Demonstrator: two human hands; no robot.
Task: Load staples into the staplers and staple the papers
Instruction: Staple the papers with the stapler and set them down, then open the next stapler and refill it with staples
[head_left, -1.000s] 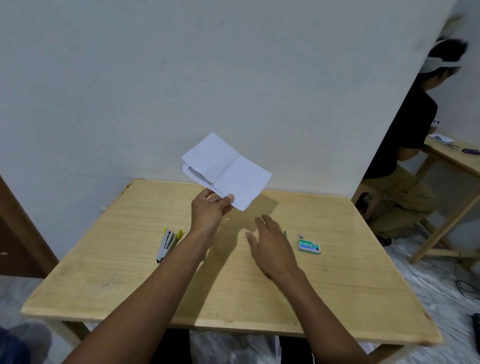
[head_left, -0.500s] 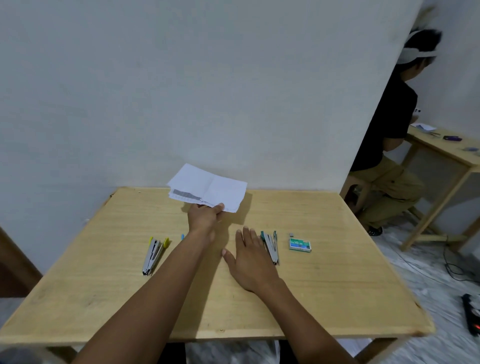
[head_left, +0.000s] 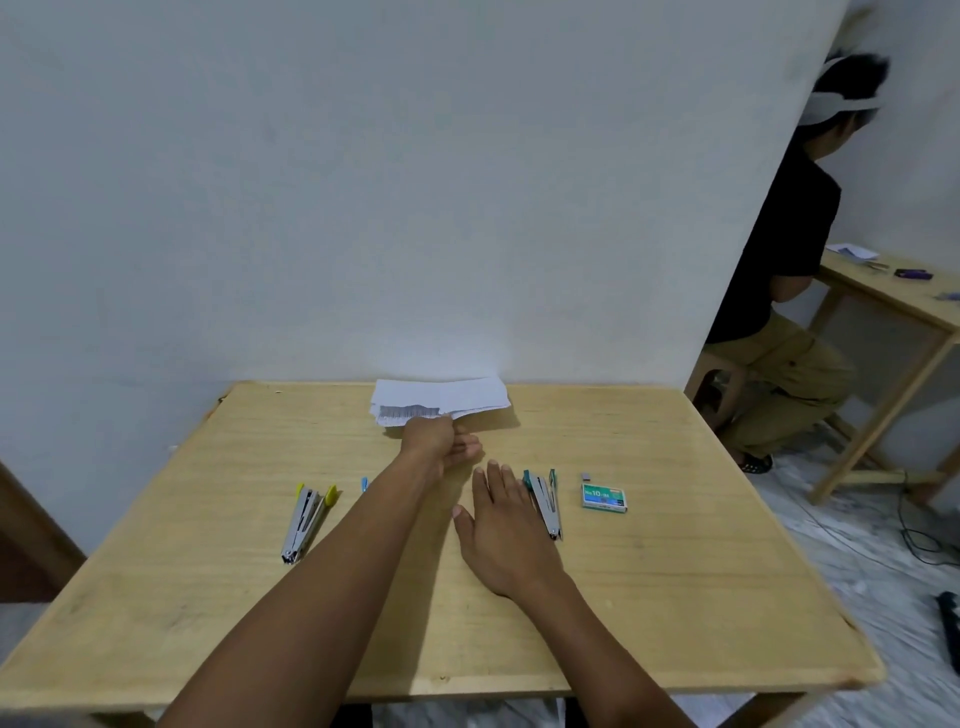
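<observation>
Head camera looks down on a pale wooden table (head_left: 675, 571) pushed against a white wall (head_left: 363, 182). The papers (head_left: 441, 399), a small white stack with a grey printed band near its left corner, lie at the far edge of the table, against the wall. The left hand (head_left: 435, 440) reaches out to their near edge with its fingers curled. It pinches that edge, which lifts slightly off the wood and casts a shadow to the right.

The right hand (head_left: 503, 525) rests palm down near the middle of the table, fingers straight and close together. Its little-finger side is just beside the teal stapler (head_left: 544, 501), which lies swung open with its steel magazine showing. Whether the two touch cannot be told.

Right of that stapler sits a green staple box (head_left: 603, 497), with a small grey strip of staples (head_left: 586, 475) just beyond its far left corner. On the left side of the table lies the yellow stapler (head_left: 307, 515), also swung open. A small blue tip (head_left: 364, 484) shows beside the left forearm, and the rest of that object is hidden behind the arm.

At the far right, another person (head_left: 779, 291) in a black top sits at a second wooden table (head_left: 893, 301) with paper and small items on it. Cables (head_left: 914, 525) trail across the floor.
</observation>
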